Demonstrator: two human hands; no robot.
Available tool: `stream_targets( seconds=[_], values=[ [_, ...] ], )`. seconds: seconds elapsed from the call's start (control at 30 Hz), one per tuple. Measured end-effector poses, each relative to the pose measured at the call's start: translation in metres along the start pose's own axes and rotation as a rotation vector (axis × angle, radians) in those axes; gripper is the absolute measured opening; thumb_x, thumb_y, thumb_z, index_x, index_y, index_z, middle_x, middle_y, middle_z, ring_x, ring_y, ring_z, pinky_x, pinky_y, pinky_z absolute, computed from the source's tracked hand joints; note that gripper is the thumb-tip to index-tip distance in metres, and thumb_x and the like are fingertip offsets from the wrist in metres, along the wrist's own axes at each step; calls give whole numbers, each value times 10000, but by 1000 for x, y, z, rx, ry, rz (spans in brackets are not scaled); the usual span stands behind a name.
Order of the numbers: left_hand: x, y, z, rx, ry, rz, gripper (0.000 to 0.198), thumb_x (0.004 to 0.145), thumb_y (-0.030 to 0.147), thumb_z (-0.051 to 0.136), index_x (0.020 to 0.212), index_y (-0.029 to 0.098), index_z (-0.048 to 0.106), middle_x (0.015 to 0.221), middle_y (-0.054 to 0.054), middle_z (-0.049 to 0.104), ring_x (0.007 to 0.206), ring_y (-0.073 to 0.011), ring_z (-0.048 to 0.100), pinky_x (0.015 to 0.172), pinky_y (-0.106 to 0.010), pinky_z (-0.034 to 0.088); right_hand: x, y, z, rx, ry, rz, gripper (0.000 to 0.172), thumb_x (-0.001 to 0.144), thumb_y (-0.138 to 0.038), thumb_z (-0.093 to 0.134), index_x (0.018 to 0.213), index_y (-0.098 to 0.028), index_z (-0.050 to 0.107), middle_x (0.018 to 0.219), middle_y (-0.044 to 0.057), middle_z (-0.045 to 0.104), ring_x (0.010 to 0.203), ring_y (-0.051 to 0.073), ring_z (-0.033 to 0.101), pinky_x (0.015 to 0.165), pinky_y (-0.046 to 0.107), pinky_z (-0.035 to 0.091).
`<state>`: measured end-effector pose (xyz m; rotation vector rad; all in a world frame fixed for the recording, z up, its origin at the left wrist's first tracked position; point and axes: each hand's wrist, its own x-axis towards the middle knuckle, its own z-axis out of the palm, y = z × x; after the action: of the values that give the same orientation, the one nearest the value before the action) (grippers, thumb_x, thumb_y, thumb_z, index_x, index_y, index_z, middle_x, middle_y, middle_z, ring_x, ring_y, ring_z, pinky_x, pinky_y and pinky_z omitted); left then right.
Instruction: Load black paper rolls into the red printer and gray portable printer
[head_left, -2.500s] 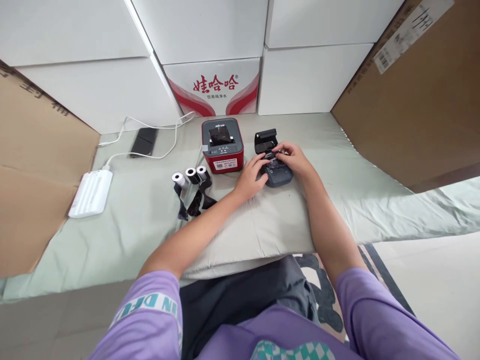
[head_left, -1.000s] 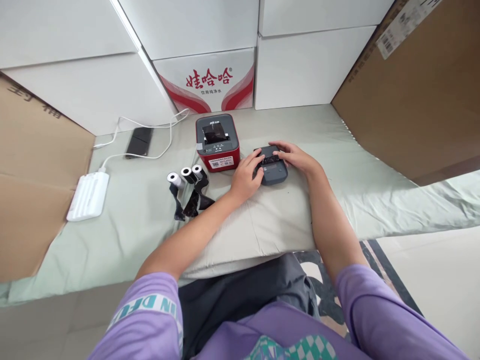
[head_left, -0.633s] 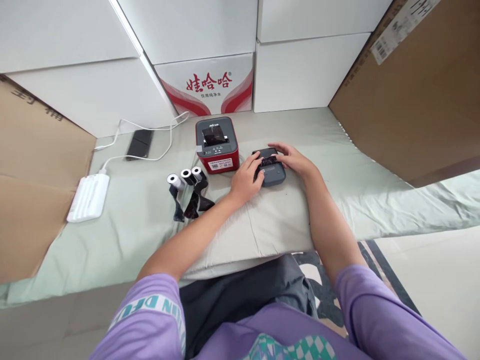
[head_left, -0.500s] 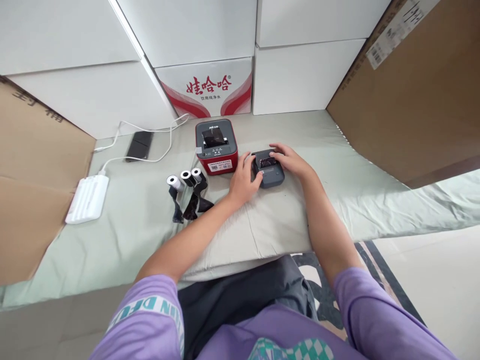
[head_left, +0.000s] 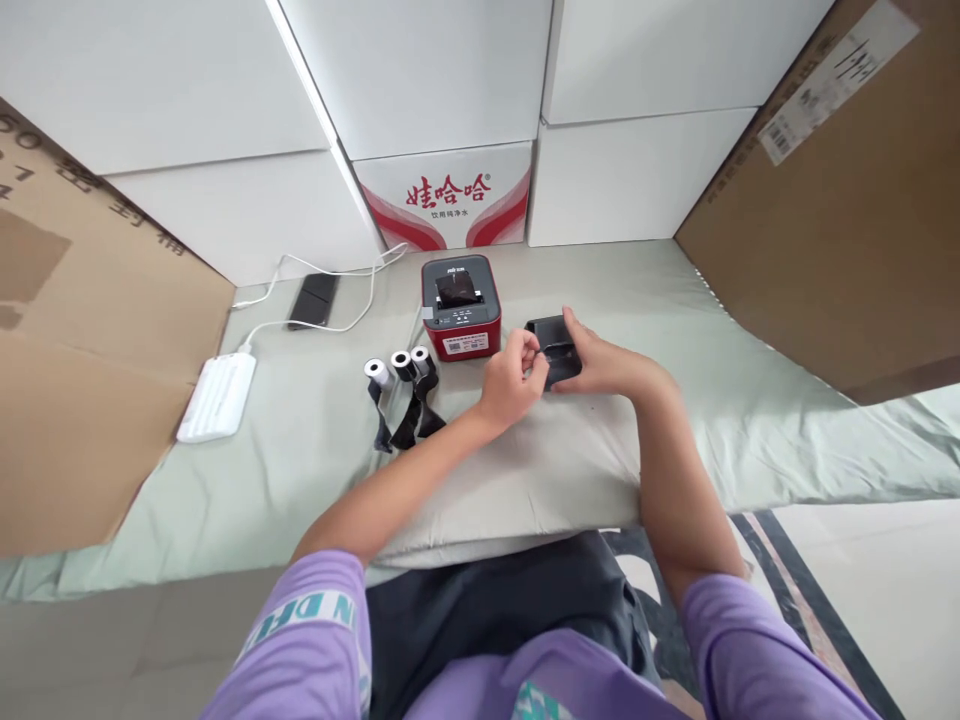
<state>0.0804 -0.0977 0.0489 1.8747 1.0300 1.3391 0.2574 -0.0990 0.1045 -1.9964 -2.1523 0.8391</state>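
Note:
A small dark device [head_left: 556, 342] lies on the green cloth, and its dark hollow inside shows. My right hand [head_left: 596, 355] grips it from the right side, thumb at the near edge and fingers at the far edge. At its left side is my left hand [head_left: 514, 380], fingers curled together in a pinch over the hollow; what they hold, if anything, is too small to tell. To the left stands a red and black printer [head_left: 461, 308]. Three small rolls [head_left: 401, 366] with dark strips trailing from them lie left of my left forearm.
A white power strip [head_left: 217, 397] with white cables and a black phone [head_left: 313, 300] lie at the left. White boxes [head_left: 645, 180] line the back. Brown cartons [head_left: 840, 230] stand at both sides.
The small device now shows a hollow inside instead of its top face. My left fingers have curled in over it, and my right hand has wrapped round its right side. The view has shifted slightly.

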Motion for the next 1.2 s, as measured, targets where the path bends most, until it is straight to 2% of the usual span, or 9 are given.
stream_targets(
  seconds=[0.13,0.23,0.33,0.5,0.63,0.73,0.8,1.0,1.2],
  values=[
    [24,49,-42,-93,36,93,153,926,205,595,992,253,466,620,91,393,527,-98,388,571,-262,325,-2,-20,8,-35,211,106,1382,742,-540,808,1673,-268,-176,1678,274,276,1211,388,645,923,447,528],
    [47,65,-87,-2,213,145,139,939,226,613,992,259,489,595,91,373,518,-106,352,577,-277,316,0,-37,18,-67,345,211,1361,788,-526,792,1649,-282,-235,1584,303,380,1118,390,675,864,445,521],
    [64,59,-128,211,306,62,106,930,229,623,960,253,524,569,83,380,528,-122,364,598,-289,323,1,-49,26,-101,283,305,1365,791,-489,811,1650,-264,-226,1379,278,553,1074,401,684,856,454,513],
    [78,33,-170,657,172,-220,88,924,331,632,927,243,634,653,14,571,640,-178,497,652,-306,330,8,-45,32,-92,314,280,1293,787,-417,787,1677,-263,-138,1304,262,559,1103,418,654,864,481,519],
    [83,13,-179,819,-67,-426,201,870,450,671,896,252,688,814,-52,703,741,-236,559,653,-314,315,24,-25,34,-24,493,222,1239,782,-447,736,1687,-238,-85,1271,240,552,1105,411,621,881,511,521],
    [85,-1,-177,828,-206,-490,230,845,480,676,860,252,705,846,-61,719,735,-231,561,641,-308,314,36,-12,37,-21,653,216,1215,779,-466,717,1692,-194,-37,1281,242,543,1143,411,588,945,560,498],
    [85,-7,-175,802,-235,-490,225,843,464,670,818,242,702,801,-54,705,707,-215,547,632,-304,311,41,-8,38,-32,691,229,1209,777,-465,714,1691,-170,-21,1290,248,545,1164,412,571,982,587,476],
    [88,-24,-175,642,-287,-501,307,862,430,616,644,216,577,628,0,568,575,-153,442,587,-298,290,48,-8,39,-21,639,281,1171,813,-453,674,1687,-147,-43,1366,269,523,1248,413,536,1028,592,461],
    [90,-39,-175,347,-326,-623,281,810,357,616,593,205,522,576,19,487,538,-124,406,577,-290,292,48,-13,43,-38,814,202,1054,844,-453,590,1681,-111,49,1631,313,267,1448,468,337,1106,678,359]
  ],
)
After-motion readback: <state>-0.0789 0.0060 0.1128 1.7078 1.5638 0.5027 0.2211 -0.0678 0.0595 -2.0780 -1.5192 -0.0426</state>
